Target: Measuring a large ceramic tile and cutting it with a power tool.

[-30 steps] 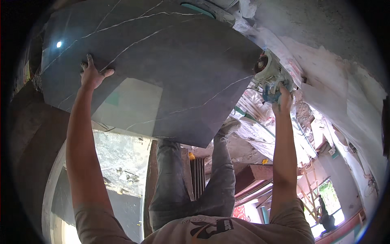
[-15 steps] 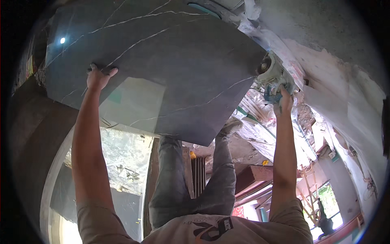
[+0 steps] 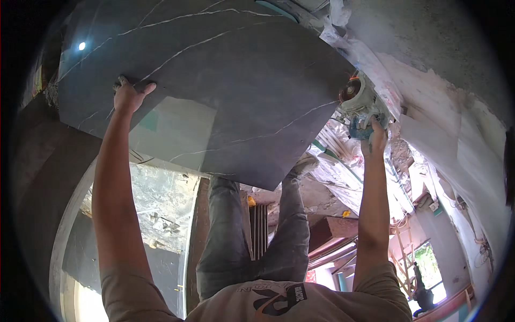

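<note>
A large dark tile slab [image 3: 257, 70] with white veins lies across the upper part of the view. My left hand [image 3: 130, 96] rests on its left part, thumb and fingers spread, holding nothing. At the slab's right edge, my right hand [image 3: 375, 133] is closed round the handle of a handheld power cutter [image 3: 366, 102]. The round housing at its front meets the slab's edge, with an orange glow along the rim. Dust or grime coats the cutter and my fingers. Whether the blade is touching the tile I cannot tell.
White plastic sheeting [image 3: 445, 129] hangs along the right. Rubble and light strips [image 3: 348, 177] lie below the cutter. My legs [image 3: 222, 236] stand under the slab's near edge. A dusty, pale board [image 3: 161, 198] is at lower left, and wooden framing [image 3: 405, 263] stands by a bright window.
An orange glow has appeared on the cutter's round front part. The view has shifted slightly; both hands keep nearly the same places on the slab and the cutter.
</note>
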Demonstrator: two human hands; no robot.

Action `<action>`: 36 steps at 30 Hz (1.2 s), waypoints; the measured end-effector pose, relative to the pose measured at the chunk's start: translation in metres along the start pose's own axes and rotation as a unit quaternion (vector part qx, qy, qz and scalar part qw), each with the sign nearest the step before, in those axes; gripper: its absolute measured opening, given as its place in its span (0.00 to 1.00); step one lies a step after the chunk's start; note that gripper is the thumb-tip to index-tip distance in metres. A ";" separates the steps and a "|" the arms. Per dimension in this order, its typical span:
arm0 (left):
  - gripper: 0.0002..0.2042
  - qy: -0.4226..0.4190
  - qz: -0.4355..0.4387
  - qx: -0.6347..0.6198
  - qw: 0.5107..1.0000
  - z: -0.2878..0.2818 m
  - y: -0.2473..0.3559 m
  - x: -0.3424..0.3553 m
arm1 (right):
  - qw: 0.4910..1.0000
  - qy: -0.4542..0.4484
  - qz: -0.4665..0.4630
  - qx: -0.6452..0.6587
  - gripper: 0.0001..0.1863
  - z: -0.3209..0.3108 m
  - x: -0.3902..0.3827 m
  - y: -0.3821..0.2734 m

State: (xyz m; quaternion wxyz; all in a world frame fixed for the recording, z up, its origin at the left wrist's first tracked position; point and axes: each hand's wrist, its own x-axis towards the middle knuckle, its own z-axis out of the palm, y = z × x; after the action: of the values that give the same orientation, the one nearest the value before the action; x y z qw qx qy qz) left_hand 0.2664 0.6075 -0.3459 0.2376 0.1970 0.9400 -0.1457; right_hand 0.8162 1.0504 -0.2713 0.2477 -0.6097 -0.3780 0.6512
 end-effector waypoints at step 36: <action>0.68 -0.007 -0.005 0.013 1.000 -0.005 -0.001 0.002 | 1.000 -0.027 0.013 0.009 0.18 -0.011 -0.005 0.008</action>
State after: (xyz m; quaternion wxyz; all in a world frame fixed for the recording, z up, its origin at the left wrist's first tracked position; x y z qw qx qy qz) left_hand 0.2626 0.6089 -0.3426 0.2413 0.1942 0.9372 -0.1602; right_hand 0.8290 1.0436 -0.2740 0.2344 -0.5949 -0.3704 0.6737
